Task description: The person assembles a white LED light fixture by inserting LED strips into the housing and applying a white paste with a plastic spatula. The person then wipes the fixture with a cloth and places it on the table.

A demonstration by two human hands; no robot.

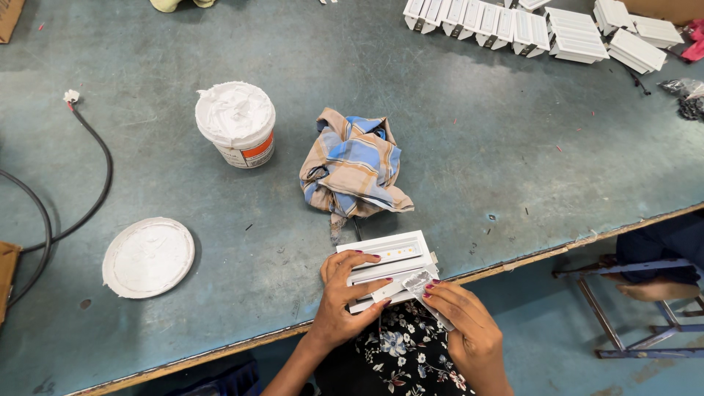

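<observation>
1. Head view: one white slotted fixture (387, 265) lies at the near edge of the green surface (477, 147).
2. Left hand (343, 293) grips the fixture; right hand (466, 323) pinches one crumpled silvery piece (416, 281) against it.
3. Beyond the fixture: one checked cloth (356, 167), one paste tub (235, 123), one lid (148, 257).
</observation>
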